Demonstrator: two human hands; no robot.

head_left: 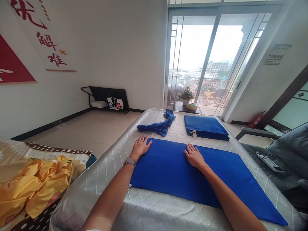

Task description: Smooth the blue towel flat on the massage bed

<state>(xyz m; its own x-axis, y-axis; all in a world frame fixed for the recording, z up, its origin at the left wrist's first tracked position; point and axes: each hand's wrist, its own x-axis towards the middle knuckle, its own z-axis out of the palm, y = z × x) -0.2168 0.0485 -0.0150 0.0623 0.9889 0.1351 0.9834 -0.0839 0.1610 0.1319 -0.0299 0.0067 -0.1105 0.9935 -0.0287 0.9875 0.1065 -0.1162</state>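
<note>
A blue towel (168,173) lies spread flat across the silver quilted table cover (141,208). Near its far left corner, my left hand (141,146) presses down with fingers stretched out; a watch is on that wrist. My right hand (194,156) rests flat on the towel around the middle of its far edge, fingers extended. Neither hand grips anything. Beyond the towel sits a stack of folded blue towels (207,125) with white tags at its near left corner. A crumpled blue cloth (160,124) lies to the left of that stack.
On the left, a yellow cloth (40,183) lies on a patterned blanket. A grey chair (288,150) holding a white power strip (270,162) stands at the right. Behind the table, a potted plant (186,95) is on a small dark chair before sliding glass doors.
</note>
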